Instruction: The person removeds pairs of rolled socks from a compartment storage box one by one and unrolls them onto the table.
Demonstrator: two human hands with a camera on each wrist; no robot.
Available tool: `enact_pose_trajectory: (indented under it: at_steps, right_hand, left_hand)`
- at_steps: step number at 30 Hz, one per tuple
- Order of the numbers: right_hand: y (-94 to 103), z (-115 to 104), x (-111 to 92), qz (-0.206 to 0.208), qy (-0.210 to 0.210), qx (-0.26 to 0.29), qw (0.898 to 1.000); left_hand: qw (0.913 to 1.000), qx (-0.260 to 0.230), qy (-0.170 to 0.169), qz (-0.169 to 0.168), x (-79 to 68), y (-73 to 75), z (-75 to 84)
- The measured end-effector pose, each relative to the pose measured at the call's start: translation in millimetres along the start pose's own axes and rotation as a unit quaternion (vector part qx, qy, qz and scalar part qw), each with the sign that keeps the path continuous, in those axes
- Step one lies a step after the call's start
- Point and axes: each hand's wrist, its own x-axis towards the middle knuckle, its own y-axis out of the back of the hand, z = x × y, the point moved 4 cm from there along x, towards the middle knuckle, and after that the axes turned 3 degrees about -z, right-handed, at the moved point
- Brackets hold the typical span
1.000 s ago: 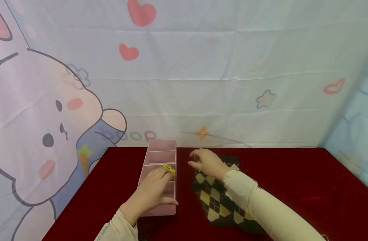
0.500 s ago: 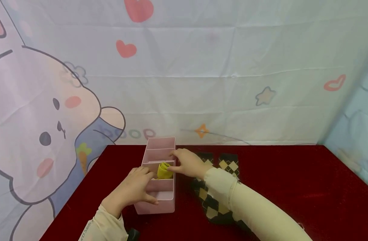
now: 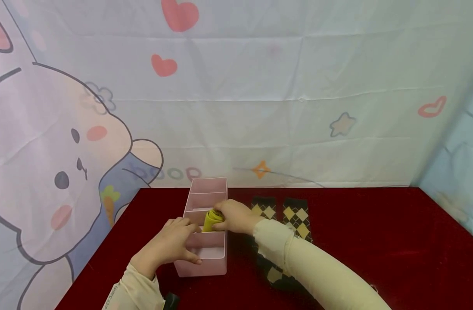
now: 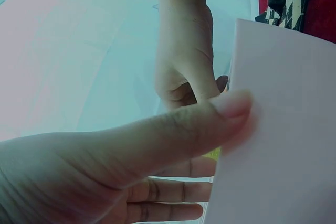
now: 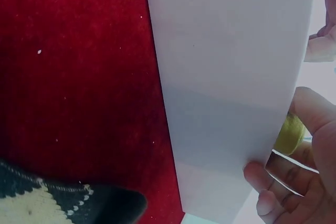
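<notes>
A long pink divided box [image 3: 201, 268] stands on the table, its short end toward me. My right hand [image 3: 236, 216] reaches over its right wall and pinches a yellow rolled cloth, perhaps a sock [image 3: 210, 220], in the second compartment from the front. In the right wrist view the yellow roll [image 5: 290, 136] shows between thumb and fingers at the rim. My left hand [image 3: 164, 243] rests over the box's left side, fingers fairly straight, fingertips beside the roll, thumb spread over the front compartment. Its thumb [image 4: 173, 135] overlaps the box wall in the left wrist view.
Two black argyle socks [image 3: 296, 214] with cream and yellow diamonds lie flat to the right of the box, partly under my right sleeve [image 3: 322, 262]. Dark red cloth [image 3: 376, 241] covers the table. A printed curtain [image 3: 240, 120] hangs behind it.
My right hand has moved left from over the socks to the yellow roll and now pinches it. The left hand has drawn back left from the roll, its thumb staying at the box's front.
</notes>
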Motion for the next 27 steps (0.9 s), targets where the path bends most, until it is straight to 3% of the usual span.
enact_pose_trajectory:
  at_steps: [15,27]
  right_hand:
    - [0.6,-1.7,-1.8,0.009,-0.005,-0.019,1.000]
    - [25.0,-4.6,-9.0,0.043,-0.002,-0.006,0.999]
  left_hand:
    - [0.9999,-0.008,0.009,-0.010,-1.3,0.7,0.1]
    - [0.9995,-0.016,0.015,-0.024,-2.2,4.0,-2.9]
